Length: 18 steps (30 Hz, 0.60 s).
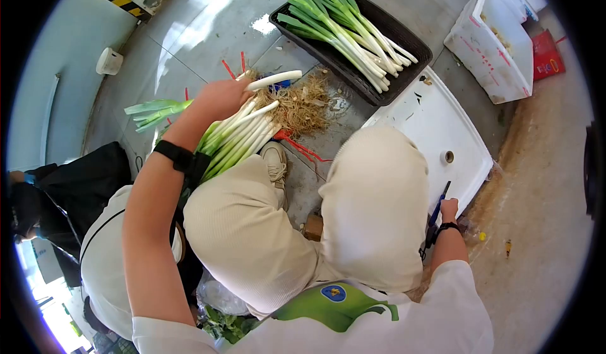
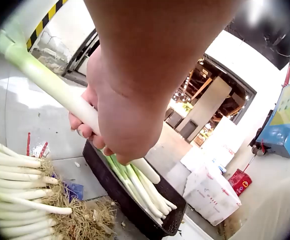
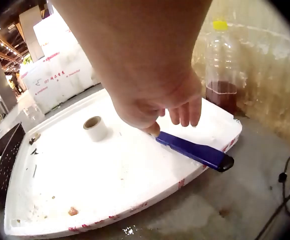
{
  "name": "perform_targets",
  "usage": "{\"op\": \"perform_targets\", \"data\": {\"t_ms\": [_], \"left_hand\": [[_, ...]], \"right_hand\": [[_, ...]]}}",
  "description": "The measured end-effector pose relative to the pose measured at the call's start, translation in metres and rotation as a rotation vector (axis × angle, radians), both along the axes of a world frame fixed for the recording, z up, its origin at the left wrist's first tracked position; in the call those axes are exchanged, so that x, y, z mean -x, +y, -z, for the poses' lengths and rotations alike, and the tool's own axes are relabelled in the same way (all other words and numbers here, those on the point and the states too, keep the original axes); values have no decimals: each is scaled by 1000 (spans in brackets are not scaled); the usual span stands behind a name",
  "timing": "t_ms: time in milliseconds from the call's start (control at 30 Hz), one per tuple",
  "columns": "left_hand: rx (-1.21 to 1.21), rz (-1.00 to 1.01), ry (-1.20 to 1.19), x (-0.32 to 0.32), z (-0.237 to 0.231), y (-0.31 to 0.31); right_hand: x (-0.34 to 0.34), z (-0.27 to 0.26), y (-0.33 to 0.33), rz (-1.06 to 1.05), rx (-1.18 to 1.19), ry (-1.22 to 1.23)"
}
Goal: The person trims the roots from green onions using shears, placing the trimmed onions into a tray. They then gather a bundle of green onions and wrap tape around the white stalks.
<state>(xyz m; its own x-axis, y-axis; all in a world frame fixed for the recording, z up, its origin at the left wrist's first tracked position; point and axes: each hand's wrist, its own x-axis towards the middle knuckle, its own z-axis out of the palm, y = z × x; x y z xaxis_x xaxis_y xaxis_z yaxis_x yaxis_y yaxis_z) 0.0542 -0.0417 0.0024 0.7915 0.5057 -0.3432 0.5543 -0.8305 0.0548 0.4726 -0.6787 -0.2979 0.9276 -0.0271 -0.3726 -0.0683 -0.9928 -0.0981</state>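
Observation:
My left hand [image 1: 226, 98] grips a leek [image 1: 274, 79] by its pale stalk; its leafy end [image 1: 158, 111] trails off to the left. Below that hand lies a bundle of leeks [image 1: 237, 139] with brown roots [image 1: 297, 108], tied with red strips. In the right wrist view, the thumb of my right hand [image 3: 157, 95] is at one end of a blue utility knife [image 3: 192, 150], whose black butt points away from the hand. The other fingers hang loosely over a white foam lid [image 3: 135, 170]. Part of the knife is hidden behind the thumb.
A black basket [image 1: 353, 85] holds several cleaned leeks [image 1: 347, 32] ahead. A tape roll [image 3: 95, 128] stands on the foam lid. White foam boxes [image 1: 492, 48] are at the far right, and a bottle with a yellow cap [image 3: 221, 70] stands near the right hand.

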Motion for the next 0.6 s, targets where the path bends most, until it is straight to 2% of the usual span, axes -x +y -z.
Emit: {"op": "perform_targets", "data": {"t_ms": [67, 100, 167, 200, 233, 300, 367, 500, 600], "left_hand": [[64, 19, -6, 1, 20, 14], [72, 30, -14, 1, 25, 19], [111, -4, 20, 3, 38, 28], [119, 1, 16, 6, 44, 33], [125, -2, 23, 10, 54, 37], [151, -5, 38, 18, 76, 43], [171, -31, 88, 25, 100, 48], [120, -25, 4, 42, 157, 46], [101, -34, -38, 53, 192, 40]], "right_hand": [[-12, -7, -4, -142, 91, 46], [-10, -15, -8, -345, 45, -53], [-20, -32, -8, -651, 238, -9], [-22, -38, -9, -704, 97, -135], [-26, -39, -4, -702, 107, -135], [-40, -55, 26, -792, -11, -313], [-17, -117, 117, -333, -142, -120], [-30, -137, 229, -447, -338, 1], [-5, -166, 326, -676, -322, 37]]}}
